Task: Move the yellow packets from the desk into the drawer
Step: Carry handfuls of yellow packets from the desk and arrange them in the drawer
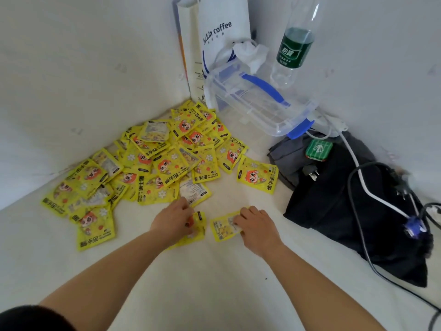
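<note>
A heap of yellow packets (152,163) with a red cartoon face lies on the white desk (214,283), spreading from the back corner toward the front left. One packet (257,175) lies apart to the right of the heap. My left hand (173,219) curls its fingers round a yellow packet (196,229) at the heap's near edge. My right hand (259,226) lies on another yellow packet (223,228), face down, fingertips bent onto its right end. No drawer is in view.
A clear plastic box with blue handle (260,101) stands behind the heap, with a white paper coffee bag (214,44) and a water bottle (294,44). At the right lie a black bag (346,211), a green tin (319,150) and cables (372,201).
</note>
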